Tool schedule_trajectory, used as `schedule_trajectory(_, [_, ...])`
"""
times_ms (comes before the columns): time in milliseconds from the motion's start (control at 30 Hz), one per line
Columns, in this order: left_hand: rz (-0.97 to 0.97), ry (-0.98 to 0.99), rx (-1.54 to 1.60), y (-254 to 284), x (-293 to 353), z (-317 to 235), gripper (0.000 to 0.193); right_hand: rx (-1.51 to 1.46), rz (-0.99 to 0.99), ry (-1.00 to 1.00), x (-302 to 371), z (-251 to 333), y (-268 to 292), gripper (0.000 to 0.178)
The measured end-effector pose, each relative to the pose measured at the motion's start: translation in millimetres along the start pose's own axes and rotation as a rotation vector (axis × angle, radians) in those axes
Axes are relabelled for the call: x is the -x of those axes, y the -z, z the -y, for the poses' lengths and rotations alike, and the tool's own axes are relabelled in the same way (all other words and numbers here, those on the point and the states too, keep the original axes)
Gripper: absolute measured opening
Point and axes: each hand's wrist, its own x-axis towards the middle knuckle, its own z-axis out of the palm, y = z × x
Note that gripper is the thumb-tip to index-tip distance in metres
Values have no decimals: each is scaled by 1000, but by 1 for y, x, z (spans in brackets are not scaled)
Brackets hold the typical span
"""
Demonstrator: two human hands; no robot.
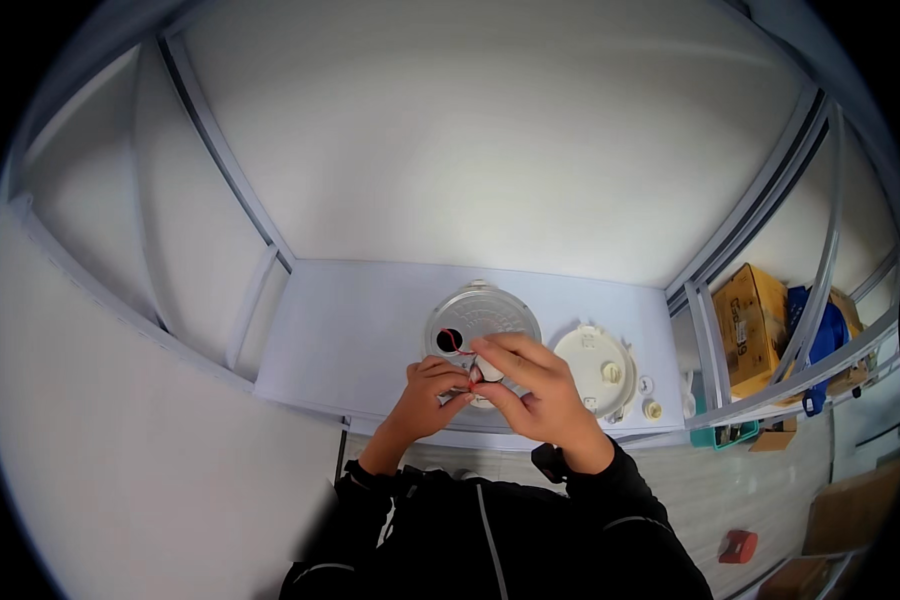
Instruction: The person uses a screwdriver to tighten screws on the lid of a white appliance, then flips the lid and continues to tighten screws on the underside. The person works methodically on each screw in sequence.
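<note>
My left hand (432,392) and my right hand (528,385) meet over a round grey metal disc (482,312) lying on a white table (350,335). Between their fingertips they pinch a small white part (487,371) with thin red wires (458,345) that run up to a dark round hole (447,340) in the disc. My right hand covers the part from above; my left holds it from the side. A round white lid-like plate (592,362) lies just right of my right hand.
Small cream knobs (653,408) lie beside the white plate. White partition walls enclose the table. To the right stand a brown cardboard box (748,322), a blue object (820,340) and a teal tray (722,434); a red object (737,546) lies on the floor.
</note>
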Motion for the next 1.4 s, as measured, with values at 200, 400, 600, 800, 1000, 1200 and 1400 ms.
schedule_trajectory(200, [4,-14,25,0,-1,4,14,46,-41,-22,-4,1,2,55])
schedule_trajectory(400, [11,14,15,4,-2,-1,14,9,5,39,-5,-8,-3,55])
schedule_trajectory(600, [-15,15,47,-1,-1,3,15,50,-51,15,-2,-8,0,51])
schedule_trajectory(800, [-3,25,54,1,0,4,16,-50,2,-28,-9,-4,0,51])
schedule_trajectory(1000, [-21,-2,56,-2,-2,4,16,90,-16,25,-2,-13,6,47])
schedule_trajectory(1200, [-31,9,66,0,0,5,17,-86,14,-43,-16,3,7,42])
schedule_trajectory(1400, [-31,17,79,0,-2,1,17,45,-41,122,-7,-17,6,43])
